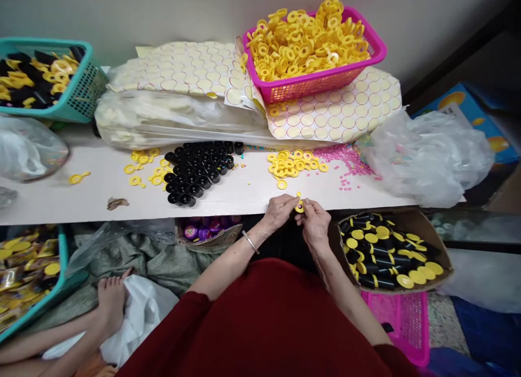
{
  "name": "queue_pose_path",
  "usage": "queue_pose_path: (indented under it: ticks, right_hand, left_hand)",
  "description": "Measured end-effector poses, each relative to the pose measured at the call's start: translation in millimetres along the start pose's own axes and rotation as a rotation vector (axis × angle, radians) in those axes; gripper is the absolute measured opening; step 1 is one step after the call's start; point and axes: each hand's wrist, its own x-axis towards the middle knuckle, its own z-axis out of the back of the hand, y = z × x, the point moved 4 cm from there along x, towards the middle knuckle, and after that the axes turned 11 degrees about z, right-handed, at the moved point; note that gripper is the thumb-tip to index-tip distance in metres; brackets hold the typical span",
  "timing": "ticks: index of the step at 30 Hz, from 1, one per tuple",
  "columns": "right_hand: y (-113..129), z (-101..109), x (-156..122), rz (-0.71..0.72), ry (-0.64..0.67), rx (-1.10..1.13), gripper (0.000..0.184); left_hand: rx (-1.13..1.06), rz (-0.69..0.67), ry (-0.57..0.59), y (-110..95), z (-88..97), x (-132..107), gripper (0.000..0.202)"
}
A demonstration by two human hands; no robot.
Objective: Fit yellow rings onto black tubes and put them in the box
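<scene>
At the front edge of the white table, my left hand (280, 210) and my right hand (316, 221) meet around a small yellow plastic ring piece (299, 205). Fingers of both hands are closed on it, and a pink spot shows in its middle. Just beyond my hands lies a pile of similar yellow ring pieces (288, 164). Tiny pink beads (345, 159) are scattered right of that pile. Left of my hands, several black plastic tubes (199, 171) stand packed together, with more yellow pieces (158, 173) beside them.
A pink basket (317, 83) heaped with yellow rings sits on circle-printed sheets (337, 114). Plastic bags (431, 154) lie at the right. A cardboard box (442, 276) of black-and-yellow tubes is below the table edge. A teal basket (83, 89) stands left; another person's bare foot (110, 298) shows lower left.
</scene>
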Motion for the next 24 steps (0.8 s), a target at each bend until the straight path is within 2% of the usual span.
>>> queue_pose_path:
  ticks: [4, 7, 10, 15, 19, 24]
  right_hand:
    - [2, 5, -5, 0.111, 0.087, -0.114, 0.036]
    - [5, 11, -5, 0.239, 0.152, -0.31, 0.041]
    - [5, 14, -2, 0.296, 0.199, -0.411, 0.035]
    - [3, 18, -3, 0.315, 0.192, -0.334, 0.031]
    - [0, 19, -7, 0.353, 0.194, -0.283, 0.027]
    - [-4, 21, -7, 0.352, 0.124, -0.209, 0.025]
  left_hand:
    - [0.022, 0.002, 0.143, 2, 3.5, 0, 0.02]
    - [0.116, -0.063, 0.124, 2, 3.6, 2, 0.029]
    - [0.173, -0.13, 0.097, 4, -1.4, 5, 0.031]
    - [0.241, -0.152, 0.008, 6, -5.4, 6, 0.024]
    - [0.282, -0.185, 0.029, 5, -5.9, 5, 0.022]
    - [0.271, -0.204, 0.006, 8, -7.0, 5, 0.011]
